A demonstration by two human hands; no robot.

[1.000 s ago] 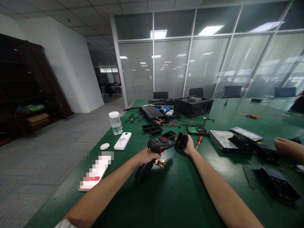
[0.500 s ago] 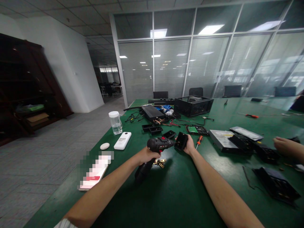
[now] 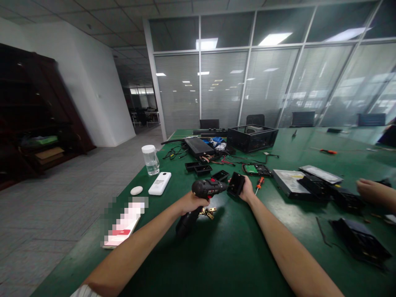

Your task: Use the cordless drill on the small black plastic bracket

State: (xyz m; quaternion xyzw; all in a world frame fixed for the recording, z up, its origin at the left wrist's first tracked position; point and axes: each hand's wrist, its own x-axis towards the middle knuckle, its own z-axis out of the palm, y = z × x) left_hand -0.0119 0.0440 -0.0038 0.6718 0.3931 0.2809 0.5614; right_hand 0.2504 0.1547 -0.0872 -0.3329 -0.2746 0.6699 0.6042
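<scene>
Left hand (image 3: 194, 203) closed round the grip of a black power drill (image 3: 208, 188). Right hand (image 3: 246, 189), apart from it, grips a small black box (image 3: 235, 184), held tilted between the hands at the drill's nose; bit perhaps touching, too small to be sure. Brass pieces (image 3: 210, 213) lie just below the drill. Drill markings illegible. Against half a second ago: hold and pose practically unchanged.

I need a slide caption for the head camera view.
Left hand points a power drill at a black part held by the right hand over a green table.
</scene>
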